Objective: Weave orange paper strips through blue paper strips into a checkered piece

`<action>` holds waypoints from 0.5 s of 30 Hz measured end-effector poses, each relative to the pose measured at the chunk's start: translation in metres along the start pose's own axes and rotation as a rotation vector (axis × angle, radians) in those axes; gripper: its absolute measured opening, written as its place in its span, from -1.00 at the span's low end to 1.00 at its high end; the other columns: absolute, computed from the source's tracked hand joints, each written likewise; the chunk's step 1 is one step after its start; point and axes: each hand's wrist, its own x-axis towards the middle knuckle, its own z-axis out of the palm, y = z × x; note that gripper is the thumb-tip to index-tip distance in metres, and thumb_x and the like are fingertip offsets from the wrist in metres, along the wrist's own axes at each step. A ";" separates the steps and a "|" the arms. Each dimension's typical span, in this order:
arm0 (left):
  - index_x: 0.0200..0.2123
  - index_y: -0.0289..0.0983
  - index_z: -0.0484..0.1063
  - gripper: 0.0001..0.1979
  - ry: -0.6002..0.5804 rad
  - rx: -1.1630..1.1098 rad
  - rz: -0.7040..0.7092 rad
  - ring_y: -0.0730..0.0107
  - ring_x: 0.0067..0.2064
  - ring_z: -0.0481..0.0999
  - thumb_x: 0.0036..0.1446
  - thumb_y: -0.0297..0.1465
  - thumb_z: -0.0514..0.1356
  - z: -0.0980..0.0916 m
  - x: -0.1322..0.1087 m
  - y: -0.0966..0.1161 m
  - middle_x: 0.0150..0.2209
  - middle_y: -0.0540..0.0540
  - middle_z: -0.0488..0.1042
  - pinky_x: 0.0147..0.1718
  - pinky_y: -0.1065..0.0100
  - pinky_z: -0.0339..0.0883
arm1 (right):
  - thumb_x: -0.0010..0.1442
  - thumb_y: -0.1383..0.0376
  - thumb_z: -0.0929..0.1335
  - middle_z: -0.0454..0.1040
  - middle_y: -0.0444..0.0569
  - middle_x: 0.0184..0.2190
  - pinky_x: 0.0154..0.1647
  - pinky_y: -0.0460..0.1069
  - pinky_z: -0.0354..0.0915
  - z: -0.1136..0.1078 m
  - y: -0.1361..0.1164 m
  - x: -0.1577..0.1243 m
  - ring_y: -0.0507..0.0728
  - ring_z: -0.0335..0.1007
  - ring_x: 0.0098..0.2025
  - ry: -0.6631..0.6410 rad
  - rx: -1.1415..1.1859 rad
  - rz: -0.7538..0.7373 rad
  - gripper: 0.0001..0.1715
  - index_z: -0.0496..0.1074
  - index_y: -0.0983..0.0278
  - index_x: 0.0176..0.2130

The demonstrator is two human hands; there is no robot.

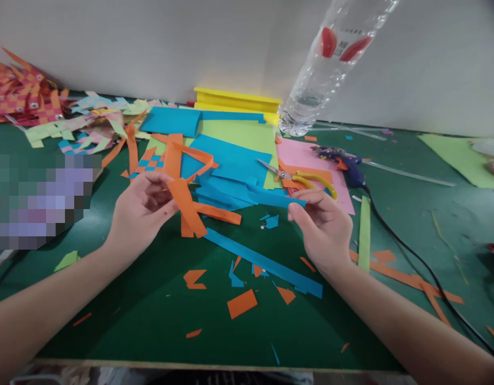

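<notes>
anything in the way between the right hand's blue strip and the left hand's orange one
Loose blue paper and a folded orange piece show between the blue strip in the right hand and the orange strip in the left hand; nothing rigid shows there.

Paper strips [187,208] are occupying the middle, before overlapping sheets [239,155]. Scraps [242,304] are lying nearer on the tabletop [151,326]; rightward, scissors [286,175], then a glue gun [354,172]. Behind the scissors, a bottle [327,69] is standing; woven pieces [28,101] are heaping far left.
</notes>
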 end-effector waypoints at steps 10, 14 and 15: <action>-0.28 -0.18 0.51 -0.94 -0.135 -0.238 -0.086 0.40 -0.22 0.49 0.17 -0.44 0.24 -0.001 -0.002 -0.008 -0.28 0.02 0.50 -0.16 0.32 0.39 | 0.27 0.33 0.30 0.37 -0.21 -0.56 -0.49 -0.03 0.28 -0.002 0.000 -0.005 0.00 0.33 -0.53 -0.091 0.204 0.071 -0.89 0.38 0.21 -0.32; -0.36 -0.23 0.52 -0.87 -0.152 -0.364 -0.197 0.43 -0.32 0.46 0.21 -0.46 0.17 0.001 -0.001 -0.002 -0.37 -0.02 0.47 -0.34 0.38 0.37 | 0.28 0.34 0.28 0.36 -0.20 -0.58 -0.52 -0.04 0.27 -0.004 -0.002 -0.006 0.00 0.33 -0.55 -0.141 0.163 0.038 -0.83 0.36 0.22 -0.38; -0.38 -0.25 0.51 -0.84 -0.158 -0.383 -0.215 0.43 -0.35 0.46 0.23 -0.45 0.16 0.001 -0.001 -0.001 -0.39 -0.03 0.46 -0.36 0.38 0.36 | 0.28 0.34 0.28 0.36 -0.19 -0.59 -0.54 -0.05 0.27 -0.004 -0.003 -0.007 0.00 0.33 -0.56 -0.152 0.140 0.030 -0.80 0.35 0.23 -0.40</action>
